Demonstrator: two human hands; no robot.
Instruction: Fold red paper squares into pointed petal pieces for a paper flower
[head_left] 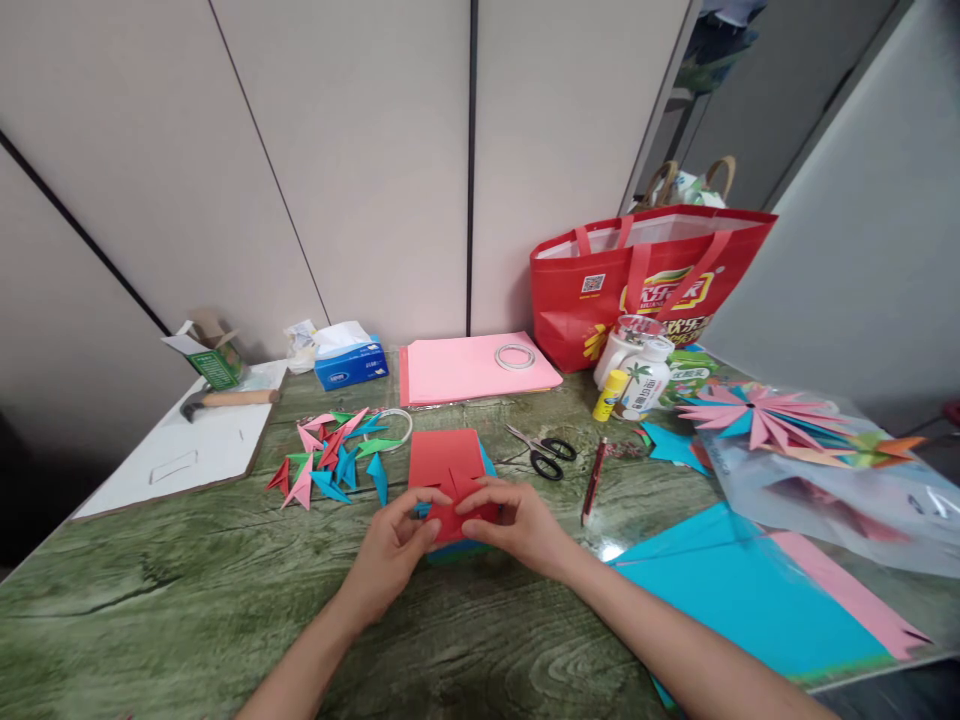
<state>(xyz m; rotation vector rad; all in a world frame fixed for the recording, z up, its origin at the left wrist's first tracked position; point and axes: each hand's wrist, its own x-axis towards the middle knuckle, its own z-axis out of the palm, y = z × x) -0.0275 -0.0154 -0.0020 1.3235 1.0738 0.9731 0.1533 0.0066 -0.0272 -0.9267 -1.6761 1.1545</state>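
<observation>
A piece of red paper (452, 515) with folds or slits in it is pinched between both my hands. It is over a small stack of coloured paper (442, 450), red on top with blue at its edges. My left hand (401, 530) grips the paper's left side, thumb and fingers closed. On the opposite side my right hand (514, 520) pinches it, thumb below and index finger above. Folded paper pieces (330, 455) in pink, red, green and blue lie in a pile to the left. Black-handled scissors (546, 457) rest right of the stack.
Pink paper sheets (465, 365) lie at the back by a tissue box (350, 362). A hammer (232, 398) sits on a white board (172, 470). To the right are a red bag (577, 310), a glue stick (610, 395), a pen (595, 480) and blue sheets (750, 590).
</observation>
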